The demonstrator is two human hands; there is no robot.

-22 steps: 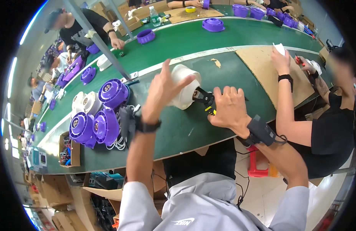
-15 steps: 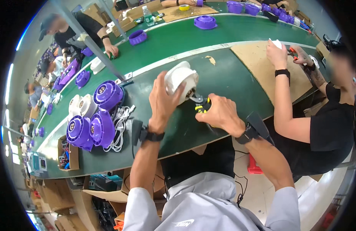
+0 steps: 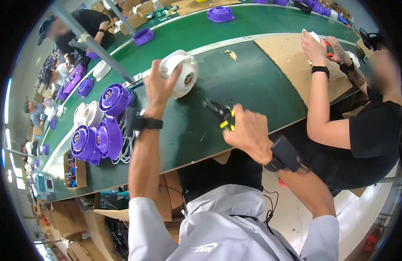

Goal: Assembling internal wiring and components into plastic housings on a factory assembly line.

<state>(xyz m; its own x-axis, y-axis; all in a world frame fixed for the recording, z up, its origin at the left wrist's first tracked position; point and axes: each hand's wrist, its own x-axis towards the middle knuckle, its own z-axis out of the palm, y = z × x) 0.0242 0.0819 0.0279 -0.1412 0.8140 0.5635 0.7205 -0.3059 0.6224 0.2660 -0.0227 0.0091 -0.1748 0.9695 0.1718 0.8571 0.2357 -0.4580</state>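
Observation:
My left hand [image 3: 159, 89] grips a white round plastic housing [image 3: 188, 69] above the green bench, its brass-coloured centre turned toward the right. In my right hand [image 3: 251, 135] is a pair of pliers [image 3: 219, 112] with black and yellow handles. The pliers' jaws point up and left, apart from the housing. To the left of my left hand, purple round housings [image 3: 115, 100] stand grouped on the bench with white ones [image 3: 93, 114] beside them. White cables [image 3: 126, 145] lie partly hidden behind my left forearm.
A metal post [image 3: 94, 45] rises left of my left hand. Beyond runs a green conveyor [image 3: 183, 32] carrying purple parts. At right, a co-worker [image 3: 325, 104] works over a cardboard sheet [image 3: 292, 61]. A small box of tools [image 3: 80, 174] sits at the bench's left end.
The white housing has moved left in my left hand, away from the pliers, which touched its centre before. My right hand stays near the same place. The view has shifted slightly.

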